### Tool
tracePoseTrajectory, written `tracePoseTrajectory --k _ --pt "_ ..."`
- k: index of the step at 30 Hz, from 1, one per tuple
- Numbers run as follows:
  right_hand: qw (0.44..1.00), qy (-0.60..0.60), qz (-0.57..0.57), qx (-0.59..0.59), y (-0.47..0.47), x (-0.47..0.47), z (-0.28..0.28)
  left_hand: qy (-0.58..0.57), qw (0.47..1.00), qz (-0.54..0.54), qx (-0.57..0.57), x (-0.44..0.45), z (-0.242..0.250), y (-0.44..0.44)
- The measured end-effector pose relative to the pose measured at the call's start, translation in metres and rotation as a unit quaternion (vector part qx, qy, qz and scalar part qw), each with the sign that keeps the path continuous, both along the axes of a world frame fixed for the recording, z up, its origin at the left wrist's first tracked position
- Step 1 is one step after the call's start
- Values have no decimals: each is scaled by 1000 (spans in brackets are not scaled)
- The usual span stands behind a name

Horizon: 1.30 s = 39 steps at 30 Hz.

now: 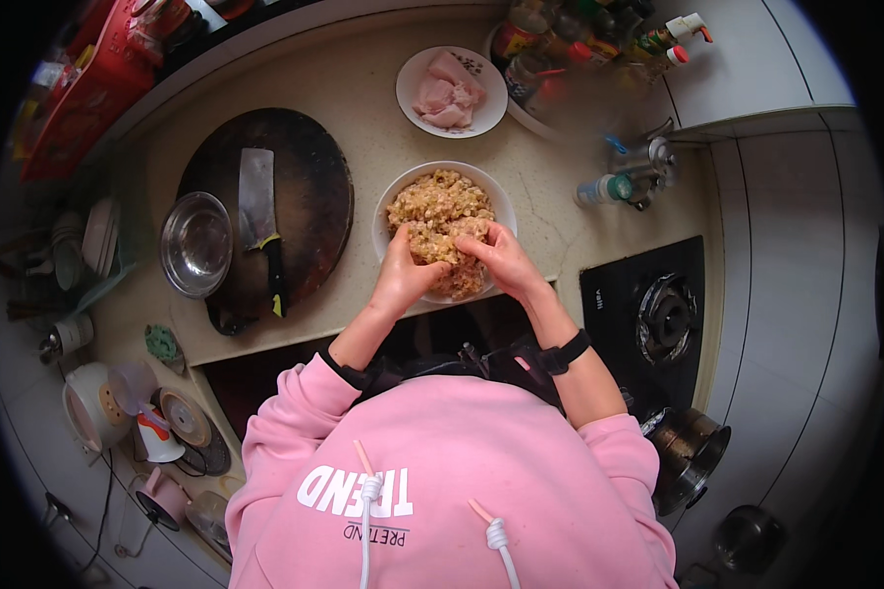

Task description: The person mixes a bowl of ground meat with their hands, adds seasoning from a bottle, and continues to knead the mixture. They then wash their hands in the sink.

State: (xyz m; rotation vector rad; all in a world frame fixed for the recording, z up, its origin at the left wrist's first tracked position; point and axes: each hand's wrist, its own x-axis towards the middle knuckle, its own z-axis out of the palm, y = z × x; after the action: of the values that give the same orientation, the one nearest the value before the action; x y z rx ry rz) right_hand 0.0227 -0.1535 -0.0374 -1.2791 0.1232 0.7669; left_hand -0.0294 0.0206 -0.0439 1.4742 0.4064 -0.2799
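A white bowl (pixel 382 221) in front of me holds a chunky minced mixture (pixel 442 195), probably meat with chopped vegetable. My left hand (pixel 404 276) cups a clump of it from the left, thumb pointing inward. From the right, my right hand (pixel 507 256) grips the same clump with thumb and fingers. Both hands are over the bowl, and my fingertips are partly hidden by the mixture. Behind the bowl, a white plate (pixel 407 88) carries pieces of pale raw meat (pixel 449 92).
Left of the bowl, a cleaver (pixel 258 195) lies on a round dark chopping board (pixel 313 191), and a clear bowl (pixel 197 247) overlaps its edge. Sauce bottles (pixel 560 44) crowd the back right. A green-capped container (pixel 604 190) and gas hob (pixel 633 294) are at right.
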Motion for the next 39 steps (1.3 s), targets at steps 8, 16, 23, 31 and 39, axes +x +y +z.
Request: tracePoseTrajectory --k 8,16,23,31,39 --pt "871 -248 233 -354 -11 12 51 -110 947 -171 249 -15 37 7" --pt "741 -344 299 -493 -3 -1 34 -78 886 -217 401 -24 31 -14" --pt "712 -411 208 -530 6 -16 -13 -117 860 -196 456 -13 -6 -16" --pt "716 -551 38 -427 0 -23 -20 -326 793 -88 507 -17 -12 -11" --pt "649 -539 144 -517 6 -11 0 -326 739 -122 577 -8 -2 -12"
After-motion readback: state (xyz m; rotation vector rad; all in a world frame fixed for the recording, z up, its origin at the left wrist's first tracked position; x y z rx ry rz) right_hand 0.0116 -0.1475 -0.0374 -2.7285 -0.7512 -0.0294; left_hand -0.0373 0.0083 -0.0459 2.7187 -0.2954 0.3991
